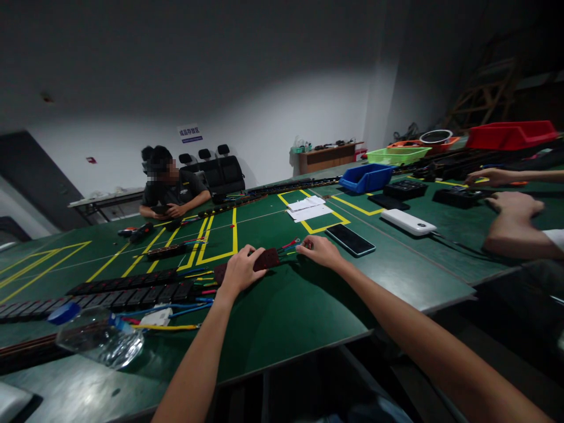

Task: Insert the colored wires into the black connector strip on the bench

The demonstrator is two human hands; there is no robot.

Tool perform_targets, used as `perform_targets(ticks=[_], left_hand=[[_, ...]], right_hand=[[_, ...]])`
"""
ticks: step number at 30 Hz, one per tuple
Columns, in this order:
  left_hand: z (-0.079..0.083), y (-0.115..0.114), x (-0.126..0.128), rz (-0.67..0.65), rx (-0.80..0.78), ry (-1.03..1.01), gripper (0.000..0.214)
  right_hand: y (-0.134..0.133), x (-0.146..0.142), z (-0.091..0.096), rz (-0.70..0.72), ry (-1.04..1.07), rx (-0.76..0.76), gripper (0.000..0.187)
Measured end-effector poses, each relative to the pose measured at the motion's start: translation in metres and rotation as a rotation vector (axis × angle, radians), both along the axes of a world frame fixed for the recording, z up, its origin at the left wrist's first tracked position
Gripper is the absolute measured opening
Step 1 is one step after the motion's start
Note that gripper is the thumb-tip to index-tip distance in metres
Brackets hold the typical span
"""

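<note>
My left hand [240,271] is closed over a dark reddish-brown block [268,259] on the green table, fingers bent across its top. Thin coloured wires [287,247] come out of the block's right end, one red with a ring terminal at its tip. At those wire ends, my right hand [324,251] pinches thumb and fingertips together; exactly which wire lies between them is hard to make out. Just beyond the right hand lies a phone [351,239]. Left of my left hand, rows of black modules [145,295] end in blue, yellow and red cables.
A plastic bottle [99,338] lies at the near left. White papers [310,208], a white power bank [408,222] and a blue bin [366,177] are farther right. A co-worker's hands [515,202] work at the right; another person [174,191] sits across the table [299,317].
</note>
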State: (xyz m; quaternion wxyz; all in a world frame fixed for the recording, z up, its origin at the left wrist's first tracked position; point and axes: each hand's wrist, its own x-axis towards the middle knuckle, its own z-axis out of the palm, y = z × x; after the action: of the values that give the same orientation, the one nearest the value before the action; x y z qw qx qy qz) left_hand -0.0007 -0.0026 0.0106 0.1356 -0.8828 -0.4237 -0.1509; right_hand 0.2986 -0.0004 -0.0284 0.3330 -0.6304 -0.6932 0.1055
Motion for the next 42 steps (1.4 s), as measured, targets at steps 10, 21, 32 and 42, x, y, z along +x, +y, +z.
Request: perform_targets(ticks=[10,21,32,42], left_hand=[[0.0003,-0.0001,0.0009,-0.01,-0.011,0.0,0.063],[0.0014,-0.0008,0.0011,-0.024,-0.019,-0.009,0.062],[0.0027,-0.0033,0.0036,-0.06,-0.02,0.011,0.063],[0.0014,-0.0034,0.0032,-0.041,-0.04,0.018,0.064]], right_hand=[[0.0094,-0.0009,-0.0091,0.135,0.137,0.15,0.03],[0.0055,-0.0005,-0.0051,0.101,0.098,0.173,0.033],[0.0082,-0.0004,-0.0042,0.139,0.175,0.145,0.035],[0.0044,-0.0026,-0.0008,0.226,0.162,0.279,0.029]])
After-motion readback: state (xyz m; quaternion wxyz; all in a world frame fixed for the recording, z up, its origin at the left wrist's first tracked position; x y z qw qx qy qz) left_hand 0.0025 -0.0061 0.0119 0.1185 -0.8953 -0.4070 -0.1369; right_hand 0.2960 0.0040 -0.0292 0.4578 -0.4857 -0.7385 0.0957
